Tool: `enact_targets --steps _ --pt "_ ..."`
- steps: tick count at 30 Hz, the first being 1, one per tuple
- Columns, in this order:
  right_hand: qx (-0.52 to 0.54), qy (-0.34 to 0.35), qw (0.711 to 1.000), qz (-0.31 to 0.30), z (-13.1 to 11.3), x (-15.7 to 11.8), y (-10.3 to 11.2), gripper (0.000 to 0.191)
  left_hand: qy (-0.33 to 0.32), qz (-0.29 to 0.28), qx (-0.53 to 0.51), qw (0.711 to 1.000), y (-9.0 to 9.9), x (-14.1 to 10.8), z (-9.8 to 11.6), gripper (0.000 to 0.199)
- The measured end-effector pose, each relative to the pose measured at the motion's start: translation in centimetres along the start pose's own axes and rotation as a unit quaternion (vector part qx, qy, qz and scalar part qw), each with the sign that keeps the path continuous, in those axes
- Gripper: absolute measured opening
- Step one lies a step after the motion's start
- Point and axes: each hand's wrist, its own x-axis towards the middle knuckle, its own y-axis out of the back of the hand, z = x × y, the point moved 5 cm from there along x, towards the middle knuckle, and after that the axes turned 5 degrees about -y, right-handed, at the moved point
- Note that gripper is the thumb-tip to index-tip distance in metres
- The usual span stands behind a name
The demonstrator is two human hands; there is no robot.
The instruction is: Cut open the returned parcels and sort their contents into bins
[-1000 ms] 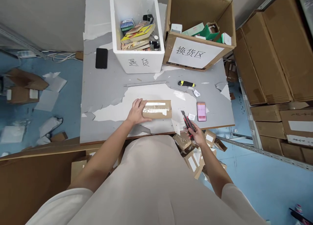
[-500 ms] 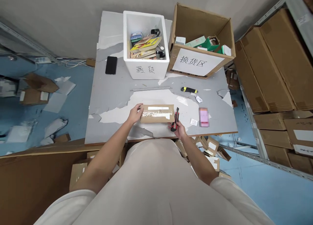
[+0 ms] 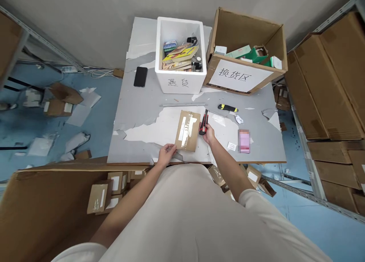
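Observation:
A taped cardboard package (image 3: 188, 131) lies on the worn grey and white table (image 3: 137, 113), its long side running away from me. My left hand (image 3: 167, 154) grips its near left corner between thumb and fingers. My right hand (image 3: 208, 133) is closed round a red and black box cutter (image 3: 203, 124), just beside the package's right edge, with the cutter's front end pointing away from me. Whether a blade is out is too small to tell. A yellow and black cutter (image 3: 228, 108) lies farther back to the right.
A white foam box (image 3: 182, 82) with books and a cardboard box (image 3: 212, 70) with small cartons stand at the back. A black phone (image 3: 140, 77) is at left; a pink item (image 3: 244, 141), crumpled paper (image 3: 238, 119) and a small white packet (image 3: 232, 146) are at right.
The package has turned from lying crosswise to pointing away from me. My left hand has moved to its near corner, and my right hand has moved forward with the cutter. The view has shifted.

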Motion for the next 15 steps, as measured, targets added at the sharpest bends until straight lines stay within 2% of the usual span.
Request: enact_targets --steps 3,7,9,11,12,15 --pt "-0.005 0.000 1.000 0.002 0.4 -0.1 -0.1 0.011 0.003 -0.014 0.009 1.000 -0.8 -0.5 -0.6 0.050" --pt "-0.019 0.002 1.000 0.019 0.6 -1.8 2.0 0.018 -0.021 -0.031 0.094 0.995 0.4 0.8 -0.5 0.047" --pt "-0.032 -0.006 0.999 0.029 1.2 -3.6 3.5 0.021 -0.059 -0.026 0.143 0.988 1.0 3.0 0.8 0.046" --pt "-0.037 -0.029 0.998 0.030 2.5 -6.0 4.9 0.022 -0.113 -0.020 0.187 0.976 1.0 6.3 3.2 0.046" --pt "-0.035 -0.049 0.998 0.026 3.4 -7.3 5.5 0.022 -0.141 -0.018 0.203 0.969 0.7 8.1 4.7 0.048" --pt "-0.014 -0.118 0.993 0.011 6.3 -10.6 6.1 0.025 -0.214 -0.061 0.217 0.950 -1.5 13.5 8.4 0.049"
